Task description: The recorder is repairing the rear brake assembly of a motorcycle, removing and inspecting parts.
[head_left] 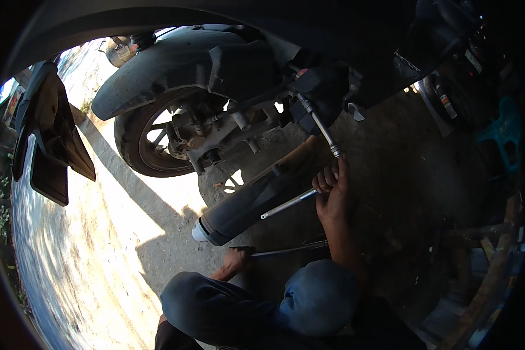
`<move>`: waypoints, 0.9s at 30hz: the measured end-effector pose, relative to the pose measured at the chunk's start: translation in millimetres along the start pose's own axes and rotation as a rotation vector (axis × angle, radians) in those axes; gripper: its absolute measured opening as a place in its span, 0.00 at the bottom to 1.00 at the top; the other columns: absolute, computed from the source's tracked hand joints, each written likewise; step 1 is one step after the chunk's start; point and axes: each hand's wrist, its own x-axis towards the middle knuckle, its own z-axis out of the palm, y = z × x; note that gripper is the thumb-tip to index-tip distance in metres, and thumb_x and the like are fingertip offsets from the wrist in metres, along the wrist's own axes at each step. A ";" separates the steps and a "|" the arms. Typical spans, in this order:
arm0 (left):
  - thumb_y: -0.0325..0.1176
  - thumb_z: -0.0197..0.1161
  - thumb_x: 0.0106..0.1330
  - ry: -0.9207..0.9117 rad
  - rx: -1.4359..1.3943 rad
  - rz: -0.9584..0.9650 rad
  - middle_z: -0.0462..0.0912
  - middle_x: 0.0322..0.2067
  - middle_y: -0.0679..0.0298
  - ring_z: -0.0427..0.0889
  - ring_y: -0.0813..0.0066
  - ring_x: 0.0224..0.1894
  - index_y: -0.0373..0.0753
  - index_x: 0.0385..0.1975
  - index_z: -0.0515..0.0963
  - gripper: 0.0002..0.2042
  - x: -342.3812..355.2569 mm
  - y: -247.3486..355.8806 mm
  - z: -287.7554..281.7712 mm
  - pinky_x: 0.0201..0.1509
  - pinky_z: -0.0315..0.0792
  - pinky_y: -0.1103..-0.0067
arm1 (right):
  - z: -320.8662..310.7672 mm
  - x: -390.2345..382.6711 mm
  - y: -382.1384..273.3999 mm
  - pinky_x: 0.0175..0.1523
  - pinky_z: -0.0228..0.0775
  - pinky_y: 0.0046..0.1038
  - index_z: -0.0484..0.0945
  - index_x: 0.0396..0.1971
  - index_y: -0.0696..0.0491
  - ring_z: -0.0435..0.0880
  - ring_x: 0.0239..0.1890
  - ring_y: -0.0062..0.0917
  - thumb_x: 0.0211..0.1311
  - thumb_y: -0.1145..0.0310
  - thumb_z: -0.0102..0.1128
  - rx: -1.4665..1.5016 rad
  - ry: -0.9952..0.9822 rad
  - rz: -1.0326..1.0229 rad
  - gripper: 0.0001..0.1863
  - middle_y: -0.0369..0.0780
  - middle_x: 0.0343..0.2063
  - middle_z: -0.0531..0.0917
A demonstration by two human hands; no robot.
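While crouched beside the scooter's rear wheel (151,137) at ten o'clock, rested left hand (234,261) low on the ground at six o'clock, fingers curled around a slim metal rod (289,249) lying flat. Up past the dark exhaust muffler (245,204) at centre, gripped right hand (331,185) tight on a T-handle socket wrench (319,129), shaft slanting toward one o'clock into the engine bolts. Blue knees (321,297) below.

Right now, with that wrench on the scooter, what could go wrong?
1. The right hand grips the T-handle wrench at one end; if the socket slips, knuckles may hit the exhaust pipe.
2. The left hand rests on a loose tool on the ground; it could roll underfoot.
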 end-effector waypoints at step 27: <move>0.32 0.70 0.53 0.533 0.303 0.998 0.84 0.39 0.63 0.83 0.62 0.46 0.43 0.39 0.82 0.13 64.2 149.5 -236.4 0.46 0.80 0.69 | -62.3 -103.9 -33.3 0.20 0.50 0.20 0.81 0.25 0.57 0.64 0.14 0.09 0.67 0.60 0.63 -0.479 0.151 0.145 0.16 0.29 0.11 0.71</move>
